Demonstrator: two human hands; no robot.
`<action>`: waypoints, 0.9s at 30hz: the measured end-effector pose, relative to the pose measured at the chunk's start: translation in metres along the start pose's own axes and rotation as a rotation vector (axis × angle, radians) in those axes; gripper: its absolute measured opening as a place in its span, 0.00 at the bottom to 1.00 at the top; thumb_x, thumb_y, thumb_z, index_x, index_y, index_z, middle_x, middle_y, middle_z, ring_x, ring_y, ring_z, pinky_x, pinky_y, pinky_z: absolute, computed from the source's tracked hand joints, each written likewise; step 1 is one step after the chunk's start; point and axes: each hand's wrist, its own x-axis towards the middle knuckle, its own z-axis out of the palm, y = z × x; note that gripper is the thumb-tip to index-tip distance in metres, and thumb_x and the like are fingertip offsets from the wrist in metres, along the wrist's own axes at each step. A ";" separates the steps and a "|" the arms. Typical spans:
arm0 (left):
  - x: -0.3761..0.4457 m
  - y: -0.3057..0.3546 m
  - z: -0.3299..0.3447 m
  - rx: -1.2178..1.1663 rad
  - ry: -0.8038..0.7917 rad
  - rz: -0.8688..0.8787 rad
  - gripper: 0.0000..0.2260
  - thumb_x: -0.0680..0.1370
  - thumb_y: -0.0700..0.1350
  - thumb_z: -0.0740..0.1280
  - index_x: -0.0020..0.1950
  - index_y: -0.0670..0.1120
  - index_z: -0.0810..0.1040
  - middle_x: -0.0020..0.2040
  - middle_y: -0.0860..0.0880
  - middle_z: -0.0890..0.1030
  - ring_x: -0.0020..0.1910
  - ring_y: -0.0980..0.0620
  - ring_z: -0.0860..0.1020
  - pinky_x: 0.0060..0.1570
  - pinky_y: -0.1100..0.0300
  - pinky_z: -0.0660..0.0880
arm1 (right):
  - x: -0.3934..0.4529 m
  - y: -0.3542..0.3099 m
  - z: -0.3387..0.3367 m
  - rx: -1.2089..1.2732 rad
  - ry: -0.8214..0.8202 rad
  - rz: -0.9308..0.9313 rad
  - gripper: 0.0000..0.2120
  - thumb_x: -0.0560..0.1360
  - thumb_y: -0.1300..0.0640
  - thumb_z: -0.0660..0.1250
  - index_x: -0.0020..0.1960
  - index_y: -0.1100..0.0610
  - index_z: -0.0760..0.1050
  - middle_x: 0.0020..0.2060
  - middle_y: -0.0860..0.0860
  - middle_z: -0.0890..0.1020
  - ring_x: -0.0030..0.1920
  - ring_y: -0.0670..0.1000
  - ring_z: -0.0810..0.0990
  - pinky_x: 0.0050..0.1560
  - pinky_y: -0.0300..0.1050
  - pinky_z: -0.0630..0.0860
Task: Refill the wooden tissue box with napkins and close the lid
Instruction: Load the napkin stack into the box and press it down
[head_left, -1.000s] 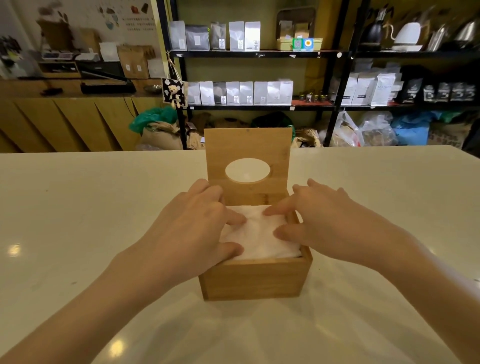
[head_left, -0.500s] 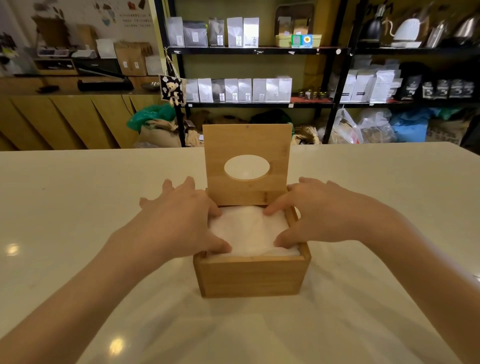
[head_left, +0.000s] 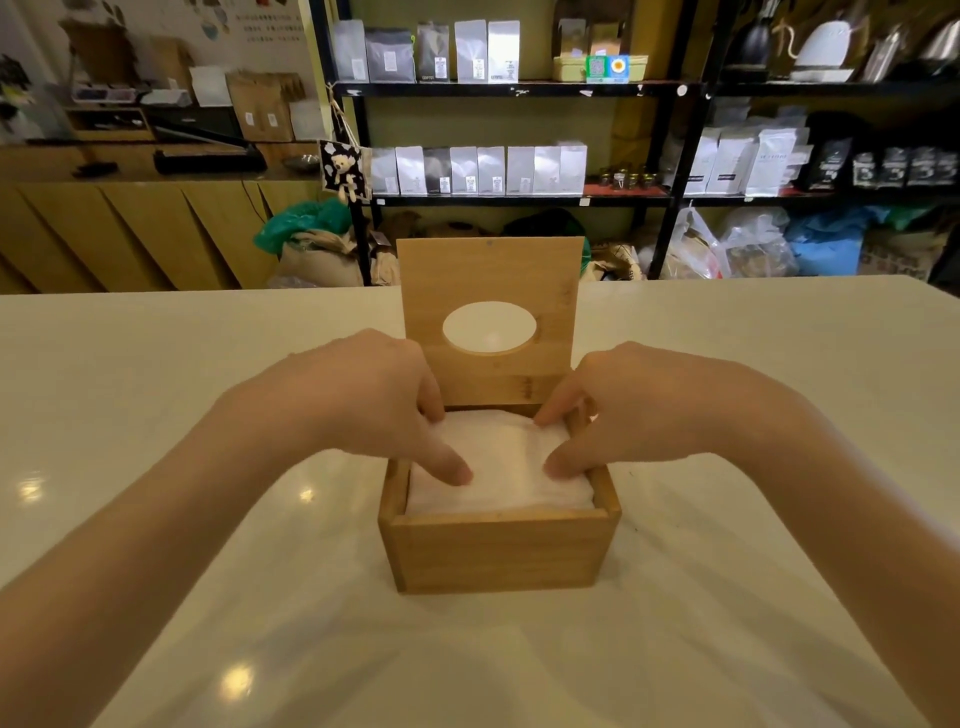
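So the wooden tissue box (head_left: 498, 551) is sitting on the white table (head_left: 156, 395), right in the middle and close in front of the person, with its lid (head_left: 491, 291) standing upright at the back, oval hole facing the camera. White napkins (head_left: 506, 467) are filling the box nearly to the rim. Both hands are coming in from the sides and resting on top of the stack. The left hand (head_left: 358, 400) is lying loosely spread, thumb and a finger pressing down on the left part of the napkins, not gripping anything. The right hand (head_left: 639, 405) is doing the same on the right side, fingers relaxed and pushing the paper down, its knuckles hanging over the box's right wall. Shelves (head_left: 514, 88) with bags are lining the wall behind.
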 end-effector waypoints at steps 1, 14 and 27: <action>-0.002 0.001 0.000 -0.046 0.032 0.024 0.27 0.64 0.63 0.70 0.59 0.52 0.76 0.51 0.55 0.76 0.48 0.56 0.71 0.43 0.65 0.69 | -0.004 0.001 -0.002 0.003 0.004 0.010 0.24 0.69 0.43 0.68 0.64 0.47 0.72 0.46 0.44 0.71 0.48 0.46 0.69 0.40 0.38 0.65; -0.012 0.000 0.025 -0.135 0.262 0.010 0.29 0.60 0.59 0.75 0.59 0.58 0.73 0.63 0.51 0.72 0.64 0.48 0.67 0.64 0.43 0.67 | -0.003 -0.016 0.007 -0.107 -0.031 0.125 0.22 0.65 0.46 0.72 0.57 0.51 0.75 0.48 0.50 0.77 0.49 0.54 0.77 0.50 0.48 0.75; 0.001 -0.004 0.036 -0.179 0.141 0.003 0.29 0.60 0.64 0.72 0.61 0.61 0.74 0.72 0.52 0.61 0.72 0.43 0.55 0.67 0.38 0.61 | -0.008 -0.018 0.028 -0.012 0.105 0.099 0.29 0.69 0.38 0.66 0.67 0.40 0.64 0.74 0.52 0.55 0.75 0.62 0.43 0.71 0.67 0.47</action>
